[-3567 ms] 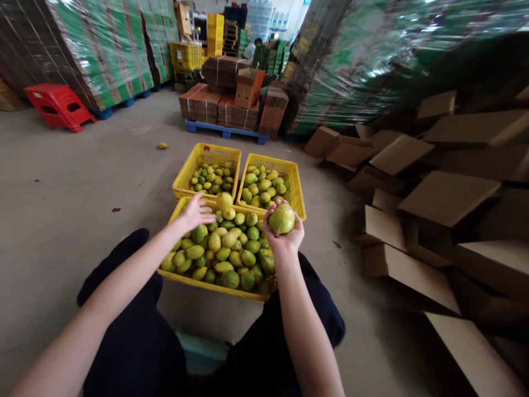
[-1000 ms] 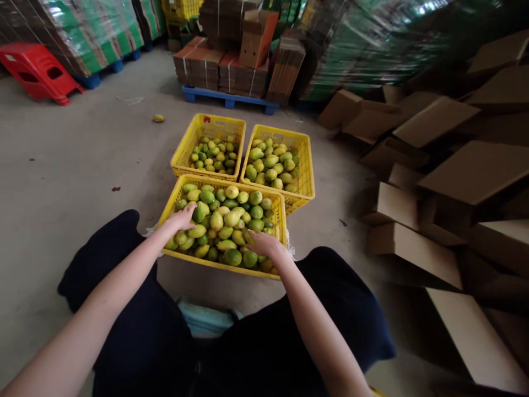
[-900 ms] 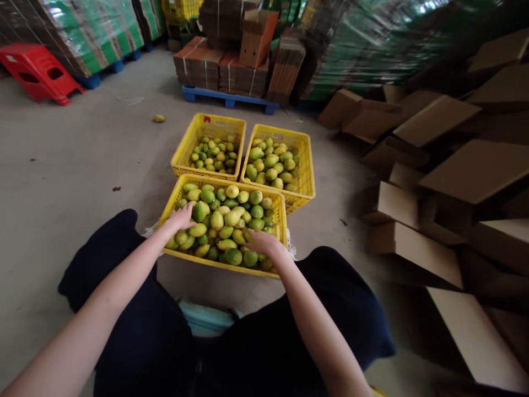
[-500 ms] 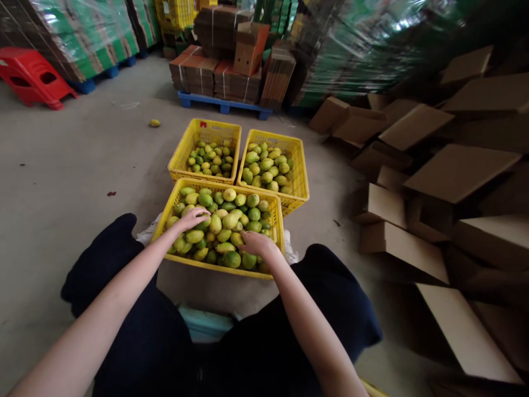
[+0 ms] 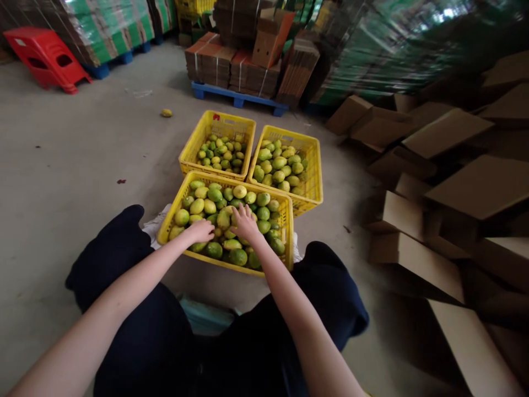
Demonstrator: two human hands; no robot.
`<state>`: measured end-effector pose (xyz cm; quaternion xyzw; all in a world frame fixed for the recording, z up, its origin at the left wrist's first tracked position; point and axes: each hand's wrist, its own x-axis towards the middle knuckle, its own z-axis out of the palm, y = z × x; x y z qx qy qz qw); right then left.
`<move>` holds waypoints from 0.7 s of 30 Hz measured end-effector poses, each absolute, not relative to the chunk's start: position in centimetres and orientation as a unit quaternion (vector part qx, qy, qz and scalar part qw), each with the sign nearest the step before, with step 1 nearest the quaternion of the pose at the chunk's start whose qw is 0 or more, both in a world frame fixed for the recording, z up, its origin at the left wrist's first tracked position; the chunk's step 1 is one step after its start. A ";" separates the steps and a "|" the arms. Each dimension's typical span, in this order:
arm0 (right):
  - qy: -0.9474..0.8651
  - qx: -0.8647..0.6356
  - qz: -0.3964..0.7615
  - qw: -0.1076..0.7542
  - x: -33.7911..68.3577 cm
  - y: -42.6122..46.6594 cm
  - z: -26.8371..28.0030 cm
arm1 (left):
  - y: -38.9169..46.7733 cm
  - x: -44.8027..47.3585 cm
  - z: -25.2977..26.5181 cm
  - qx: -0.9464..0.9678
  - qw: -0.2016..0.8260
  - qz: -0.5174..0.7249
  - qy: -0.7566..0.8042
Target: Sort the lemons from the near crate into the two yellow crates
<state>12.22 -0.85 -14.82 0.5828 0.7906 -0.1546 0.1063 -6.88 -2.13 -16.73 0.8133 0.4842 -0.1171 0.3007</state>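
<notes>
In front of my knees a yellow plastic crate holds many green and yellow lemons. Over its near left part is my left hand, fingers curled down among the fruit; whatever they close on is hidden beneath them. My right hand lies over the middle of the crate, its fingers apart and reaching forward. Its fingertips are at the side of a large yellow lemon, apparently touching it without wrapping round it.
Behind stand two more yellow crates, a left one and a right one, both part filled with lemons. One lemon lies on the floor. Cardboard boxes crowd the right. A red stool and a blue pallet are farther back.
My left hand has moved toward the crate's near side, and my right hand has shifted forward to its middle, its fingers now spread. The view has turned slightly.
</notes>
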 end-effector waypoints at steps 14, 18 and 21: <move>0.770 0.608 -0.136 0.138 12.5 -2.0 -16.3 | -1.6 -9.9 -16.4 0.788 0.198 -0.148 0.564; 0.780 0.593 -0.137 0.143 13.4 -3.0 -16.2 | -1.3 -10.6 -16.5 0.774 0.169 -0.138 0.594; 0.795 0.568 -0.150 0.151 13.9 -3.3 -15.8 | -0.7 -11.3 -16.2 0.764 0.160 -0.134 0.611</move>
